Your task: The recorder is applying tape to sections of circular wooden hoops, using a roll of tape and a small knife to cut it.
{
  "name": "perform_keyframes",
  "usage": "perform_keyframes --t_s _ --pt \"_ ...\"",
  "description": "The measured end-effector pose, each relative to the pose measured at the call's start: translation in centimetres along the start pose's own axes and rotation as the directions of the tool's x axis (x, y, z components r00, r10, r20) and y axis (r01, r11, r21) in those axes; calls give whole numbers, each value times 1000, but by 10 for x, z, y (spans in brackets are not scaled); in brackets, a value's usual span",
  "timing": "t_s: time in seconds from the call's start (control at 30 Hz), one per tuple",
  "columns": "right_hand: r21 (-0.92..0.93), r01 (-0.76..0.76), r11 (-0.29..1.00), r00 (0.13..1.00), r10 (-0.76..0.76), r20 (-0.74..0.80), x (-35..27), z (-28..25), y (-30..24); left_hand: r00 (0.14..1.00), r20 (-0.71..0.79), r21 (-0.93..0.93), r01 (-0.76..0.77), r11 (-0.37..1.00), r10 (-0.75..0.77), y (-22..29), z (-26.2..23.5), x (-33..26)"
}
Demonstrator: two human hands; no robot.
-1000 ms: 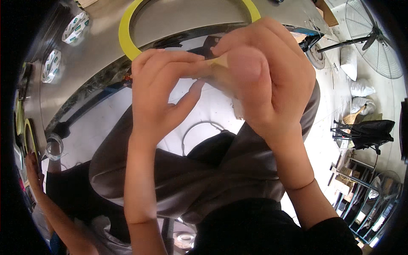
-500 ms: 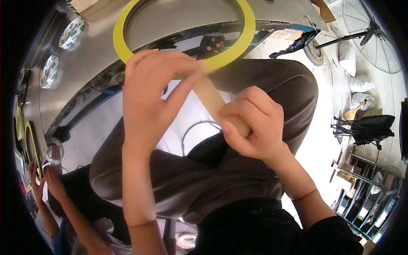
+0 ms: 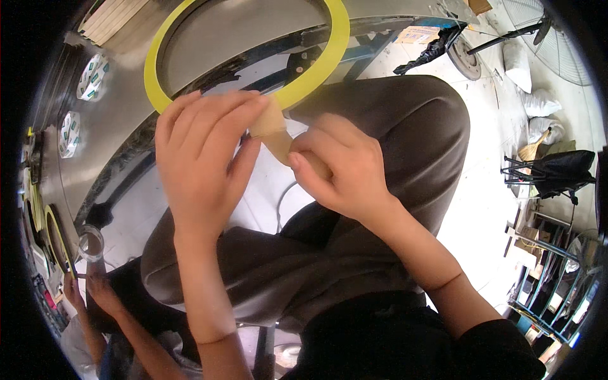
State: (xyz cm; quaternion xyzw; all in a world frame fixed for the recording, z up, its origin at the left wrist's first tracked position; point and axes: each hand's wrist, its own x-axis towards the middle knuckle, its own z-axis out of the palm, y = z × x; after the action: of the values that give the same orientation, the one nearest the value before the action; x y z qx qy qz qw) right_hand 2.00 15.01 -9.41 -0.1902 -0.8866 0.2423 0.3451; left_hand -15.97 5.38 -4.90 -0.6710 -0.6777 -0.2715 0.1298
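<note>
A flat yellow ring (image 3: pixel 336 54) lies partly on the metal table, its near edge sticking out over my lap. My left hand (image 3: pixel 199 155) is closed around that near edge, fingers on top and thumb below. From there a short strip of beige tape (image 3: pixel 272 126) runs down to the right. In my right hand (image 3: pixel 347 166) is the tape roll (image 3: pixel 319 166), mostly covered by the curled fingers. The two hands are close together, with the strip between them. My left fingertips hide where tape and ring meet.
On the metal table (image 3: pixel 126 69) stand two white patterned rolls (image 3: pixel 93 77). A co-worker's hands (image 3: pixel 95 288) are by another yellow ring (image 3: pixel 56 234) at left. A folded black chair (image 3: pixel 560 172), a rack (image 3: pixel 551 291) and a standing fan (image 3: pixel 544 31) are at right.
My right hand has moved left and up toward my left hand, and the visible tape strip is shorter. My left hand and the ring have shifted left.
</note>
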Motion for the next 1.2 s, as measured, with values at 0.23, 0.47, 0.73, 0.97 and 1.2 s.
perform_keyframes --t_s 0.23,0.47,0.73,0.97,1.2 --pt "10 -45 999 999 45 21 0 3 2 964 -225 -168 105 980 -142 0 9 1" --pt "3 -132 991 991 132 34 1 20 2 968 -243 -184 13 983 -58 -4 2 6" --pt "-2 -119 993 992 119 -46 6 45 13 989 -127 -111 -94 989 80 -1 -6 5" --pt "35 -139 990 989 141 -50 7 47 10 985 -172 29 -28 999 33 13 1 11" --pt "53 -137 989 988 140 -58 7 50 11 988 -151 109 26 994 -9 23 5 13"
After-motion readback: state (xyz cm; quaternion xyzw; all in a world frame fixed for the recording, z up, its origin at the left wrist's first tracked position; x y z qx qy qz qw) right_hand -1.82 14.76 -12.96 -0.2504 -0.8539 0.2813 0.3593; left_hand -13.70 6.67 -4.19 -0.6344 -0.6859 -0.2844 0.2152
